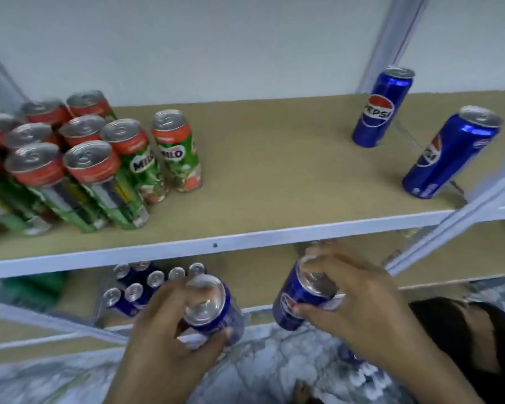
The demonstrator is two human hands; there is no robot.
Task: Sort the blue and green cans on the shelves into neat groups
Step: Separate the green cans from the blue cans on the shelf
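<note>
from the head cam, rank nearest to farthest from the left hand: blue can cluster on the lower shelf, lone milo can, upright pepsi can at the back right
From the left hand:
1. Blue can cluster, lower shelf, just beyond the fingers.
2. Lone Milo can, upper shelf, right of the green group.
3. Upright Pepsi can, upper shelf, back right.

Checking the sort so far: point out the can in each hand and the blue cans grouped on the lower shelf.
Left hand's blue can (213,309), head view, on its upper side wall.
Right hand's blue can (292,301), head view, on its blue side.
Blue can group (134,293), head view, on a front can's top.
</note>
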